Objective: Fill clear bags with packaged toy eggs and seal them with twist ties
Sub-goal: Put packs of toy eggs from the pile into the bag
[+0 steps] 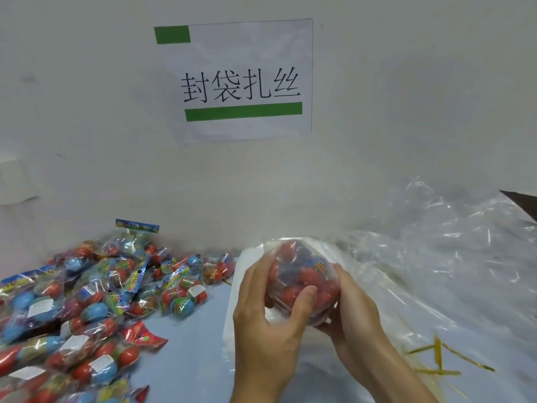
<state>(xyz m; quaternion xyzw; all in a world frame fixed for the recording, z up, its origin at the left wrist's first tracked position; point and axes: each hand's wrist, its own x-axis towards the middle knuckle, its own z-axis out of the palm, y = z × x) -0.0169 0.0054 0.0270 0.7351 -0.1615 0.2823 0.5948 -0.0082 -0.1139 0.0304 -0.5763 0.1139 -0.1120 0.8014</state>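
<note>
Four big black characters, 封袋扎丝, are printed on a white paper sign (234,80) stuck to the wall, with green bars above and below. Both hands hold one clear bag (302,282) of red and blue toy eggs up over the pale blue surface (189,344). The left hand (268,312) has its fingers curled round the bag, and the right hand (353,311) cups it from the other side. A heap of packaged eggs (75,301) lies to the left (labels too small to read). Gold twist ties (436,359) lie on crinkly clear plastic (436,251) at right.
</note>
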